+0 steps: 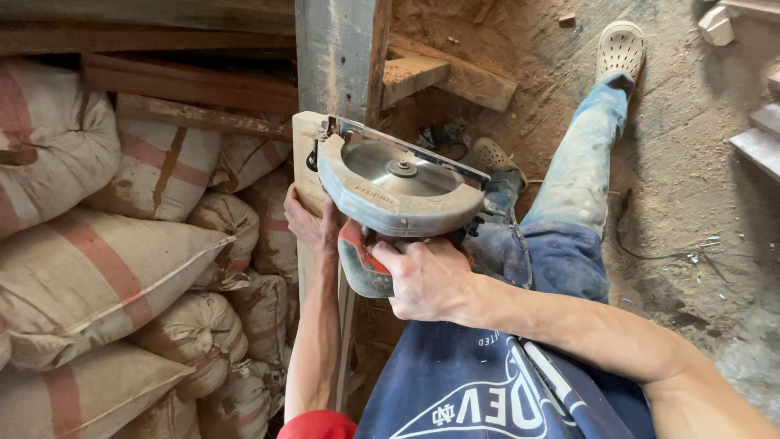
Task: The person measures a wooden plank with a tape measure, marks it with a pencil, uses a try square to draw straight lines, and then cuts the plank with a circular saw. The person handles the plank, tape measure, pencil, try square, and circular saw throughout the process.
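- Right hand: closed around the red-and-grey handle of a circular saw, at 6 o'clock from the blade disc.
- Circular saw: grey guard and bare silver blade face up toward the camera; its base rests against a pale wooden plank at its 9 o'clock.
- Left hand: fingers wrapped on the plank's edge, just below the saw guard, at 8 o'clock from the blade.
- Plank: stands roughly upright beside a grey wooden post at its 12 o'clock.
- Stacked sacks with reddish stripes lie at 9 o'clock.
- The person's legs in dusty jeans stretch toward 1 o'clock over a sawdust-covered floor.
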